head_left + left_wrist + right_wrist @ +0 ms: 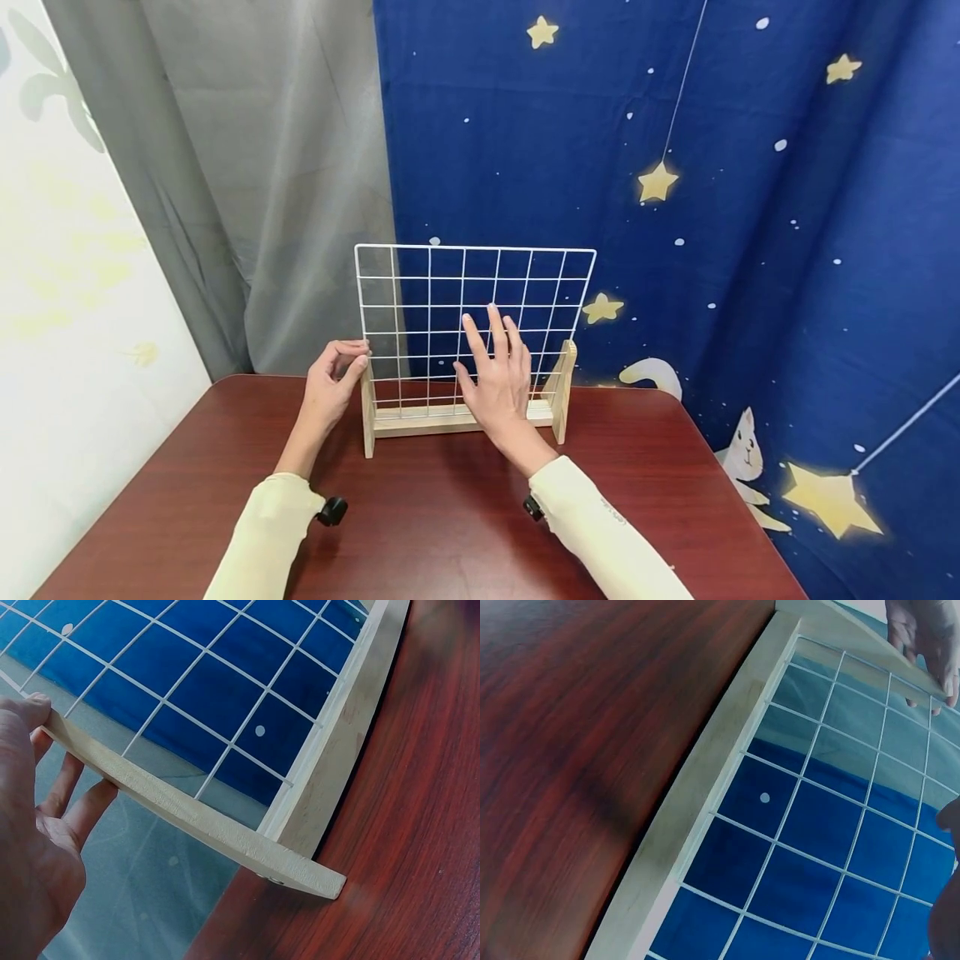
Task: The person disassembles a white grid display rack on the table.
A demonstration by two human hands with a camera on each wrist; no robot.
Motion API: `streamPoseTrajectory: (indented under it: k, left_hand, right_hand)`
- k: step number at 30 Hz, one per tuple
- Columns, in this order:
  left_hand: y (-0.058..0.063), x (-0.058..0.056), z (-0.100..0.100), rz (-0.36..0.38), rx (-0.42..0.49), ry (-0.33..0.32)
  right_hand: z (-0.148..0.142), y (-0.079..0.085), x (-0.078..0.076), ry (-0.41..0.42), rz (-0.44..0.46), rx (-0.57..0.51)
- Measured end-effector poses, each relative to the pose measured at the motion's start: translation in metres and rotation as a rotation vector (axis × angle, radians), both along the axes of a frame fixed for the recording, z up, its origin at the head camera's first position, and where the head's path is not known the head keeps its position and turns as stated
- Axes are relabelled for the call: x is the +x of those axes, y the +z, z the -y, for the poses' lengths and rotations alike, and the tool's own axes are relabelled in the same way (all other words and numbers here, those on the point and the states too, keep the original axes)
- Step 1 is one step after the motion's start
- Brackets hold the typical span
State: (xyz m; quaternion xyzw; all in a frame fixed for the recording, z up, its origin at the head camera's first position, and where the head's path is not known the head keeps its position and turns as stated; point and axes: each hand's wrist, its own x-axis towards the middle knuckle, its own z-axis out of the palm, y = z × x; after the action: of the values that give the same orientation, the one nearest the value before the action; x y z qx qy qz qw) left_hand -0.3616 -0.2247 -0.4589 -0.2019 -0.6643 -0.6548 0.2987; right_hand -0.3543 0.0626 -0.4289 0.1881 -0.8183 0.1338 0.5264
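Observation:
A white wire grid panel (480,287) stands upright in a pale wooden stand, its lower edge along the base bar (427,425). My left hand (330,385) pinches the top of the left wooden side support (367,408) between thumb and fingers; the left wrist view shows the thumb on the support's upper end (82,742) and the other fingers behind. In front of the grid, my right hand (501,383) has its fingers spread and straight. Whether it touches the wires I cannot tell. Only a part of the right hand (946,900) shows at the right wrist view's edge.
The stand rests near the back edge of a reddish-brown table (427,517). Behind it hang a grey curtain (300,167) and a dark blue curtain (525,150) with stars. The right wooden side support (564,392) stands beyond my right hand. A white panel (75,333) is at the left.

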Motion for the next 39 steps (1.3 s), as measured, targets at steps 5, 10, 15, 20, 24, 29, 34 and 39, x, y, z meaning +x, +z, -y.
streamPoseTrajectory:
  k: [5, 10, 15, 20, 24, 29, 34, 39]
  left_hand:
    - [-0.001, 0.001, 0.000, 0.013, -0.002, 0.010]
    - [-0.004, 0.002, -0.001, 0.014, -0.003, 0.007]
    - [-0.006, 0.003, -0.002, 0.020, -0.004, 0.007]
    - [-0.006, 0.004, -0.003, 0.032, 0.005, 0.015]
    - [-0.006, 0.004, -0.003, 0.039, 0.008, 0.020]
    - [-0.004, 0.003, -0.003, 0.026, -0.004, 0.020]
    - [-0.004, 0.003, -0.002, 0.015, -0.011, 0.016]
    - [-0.001, 0.002, -0.002, -0.002, -0.005, 0.011]
  right_hand:
    - [0.009, 0.004, -0.008, -0.029, 0.031, 0.021]
    - [0.013, 0.006, -0.013, -0.044, 0.066, 0.029]
    - [0.014, 0.006, -0.020, -0.053, 0.011, 0.023]
    - [0.016, 0.006, -0.025, -0.057, -0.057, 0.015]
    - [0.021, 0.010, -0.028, -0.054, -0.101, -0.025]
    - [0.028, 0.017, -0.031, -0.047, -0.139, -0.090]
    - [0.029, 0.023, -0.033, -0.055, -0.139, -0.107]
    - [0.027, 0.025, -0.034, -0.048, -0.129, -0.100]
